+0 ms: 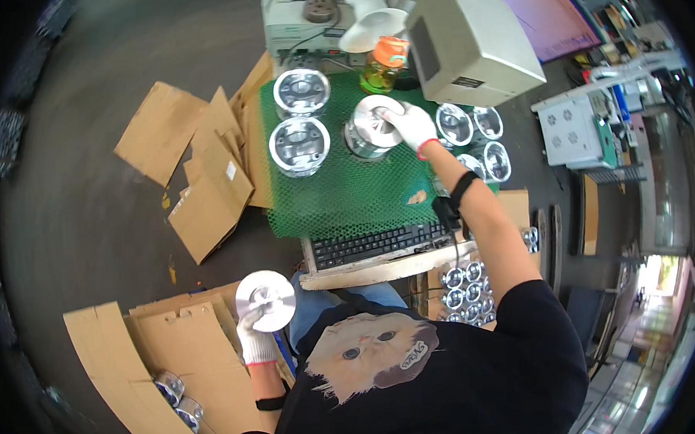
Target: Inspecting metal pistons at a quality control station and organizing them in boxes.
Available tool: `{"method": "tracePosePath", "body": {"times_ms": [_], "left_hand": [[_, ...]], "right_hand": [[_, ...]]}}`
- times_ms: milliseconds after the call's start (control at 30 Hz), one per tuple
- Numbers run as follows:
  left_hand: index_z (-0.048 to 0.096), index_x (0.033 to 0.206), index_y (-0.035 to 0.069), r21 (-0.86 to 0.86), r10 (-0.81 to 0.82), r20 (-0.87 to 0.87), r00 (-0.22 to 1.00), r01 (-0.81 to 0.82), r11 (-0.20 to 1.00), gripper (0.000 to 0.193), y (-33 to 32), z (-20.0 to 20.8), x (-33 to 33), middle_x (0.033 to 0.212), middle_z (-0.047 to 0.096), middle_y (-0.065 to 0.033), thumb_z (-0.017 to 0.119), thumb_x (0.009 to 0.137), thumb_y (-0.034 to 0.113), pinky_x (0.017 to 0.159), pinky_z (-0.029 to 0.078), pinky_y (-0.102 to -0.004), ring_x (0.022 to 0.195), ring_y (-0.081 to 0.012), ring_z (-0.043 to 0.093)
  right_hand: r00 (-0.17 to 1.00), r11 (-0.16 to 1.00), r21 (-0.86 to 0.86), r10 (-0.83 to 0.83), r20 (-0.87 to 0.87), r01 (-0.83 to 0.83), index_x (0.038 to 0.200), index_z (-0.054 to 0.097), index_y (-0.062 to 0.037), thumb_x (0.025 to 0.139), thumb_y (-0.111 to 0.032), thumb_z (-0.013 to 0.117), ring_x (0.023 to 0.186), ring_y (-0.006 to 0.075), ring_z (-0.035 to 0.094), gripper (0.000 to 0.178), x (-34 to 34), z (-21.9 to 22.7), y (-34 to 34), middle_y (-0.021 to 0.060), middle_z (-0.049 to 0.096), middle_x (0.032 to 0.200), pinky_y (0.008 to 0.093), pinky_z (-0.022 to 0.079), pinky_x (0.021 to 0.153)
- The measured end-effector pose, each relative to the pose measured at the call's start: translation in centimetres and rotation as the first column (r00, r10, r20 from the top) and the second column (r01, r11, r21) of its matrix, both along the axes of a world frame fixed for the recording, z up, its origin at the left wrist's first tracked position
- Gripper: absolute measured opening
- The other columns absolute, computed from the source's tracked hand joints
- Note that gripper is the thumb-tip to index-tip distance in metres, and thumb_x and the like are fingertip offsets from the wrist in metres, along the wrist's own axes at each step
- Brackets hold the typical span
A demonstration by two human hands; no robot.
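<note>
My left hand (255,340), in a white glove, grips a silver piston (266,290) with its round crown showing, off the table at lower left beside an open cardboard box. My right hand (414,127), gloved too, is closed on the edge of another piston (370,129), which is over the green mesh mat (338,190). I cannot tell whether that piston touches the mat. To its left on the mat are two pistons with their hollow sides up, a far one (302,92) and a near one (300,146). Several more (454,125) stand to the right of my right hand.
A keyboard (376,244) lies along the table's near edge. Behind the mat are an orange-capped bottle (384,64), a white lamp (371,27) and a beige box-shaped instrument (472,41). Cardboard boxes (185,335) with pistons sit at lower left; more pistons (467,293) sit at right.
</note>
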State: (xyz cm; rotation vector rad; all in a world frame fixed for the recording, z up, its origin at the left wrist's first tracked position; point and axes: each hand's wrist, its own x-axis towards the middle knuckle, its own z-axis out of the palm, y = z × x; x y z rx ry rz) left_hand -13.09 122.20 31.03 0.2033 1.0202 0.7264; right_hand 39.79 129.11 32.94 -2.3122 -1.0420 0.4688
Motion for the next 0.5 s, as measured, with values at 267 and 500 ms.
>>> {"method": "tracePosePath", "body": {"times_ms": [267, 500], "left_hand": [[0.061, 0.092, -0.010, 0.044, 0.254, 0.094, 0.963, -0.258, 0.965, 0.023, 1.7, 5.1, 3.7, 0.092, 0.065, -0.0183, 0.060, 0.069, -0.005, 0.087, 0.051, -0.0376, 0.090, -0.0278, 0.064], [0.062, 0.082, -0.002, 0.077, 0.335, 0.034, 0.942, -0.336, 0.939, 0.015, 2.0, 9.0, 3.7, 0.091, 0.066, -0.0156, 0.060, 0.066, -0.003, 0.088, 0.050, -0.0414, 0.089, -0.0287, 0.063]], "right_hand": [[0.625, 0.906, -0.135, 0.379, 0.683, -0.402, 0.122, 0.052, -0.0163, 0.060, -0.048, 0.074, 0.107, 0.0342, 0.051, 0.073, -7.6, 6.0, 0.6, 0.0135, 0.053, 0.116, 0.0464, 0.047, 0.081], [0.634, 0.930, -0.110, 0.322, 0.703, -0.351, 0.124, 0.051, -0.0180, 0.063, -0.052, 0.070, 0.105, 0.0354, 0.052, 0.072, -8.1, 4.9, 1.2, 0.0123, 0.052, 0.118, 0.0457, 0.047, 0.083]]}}
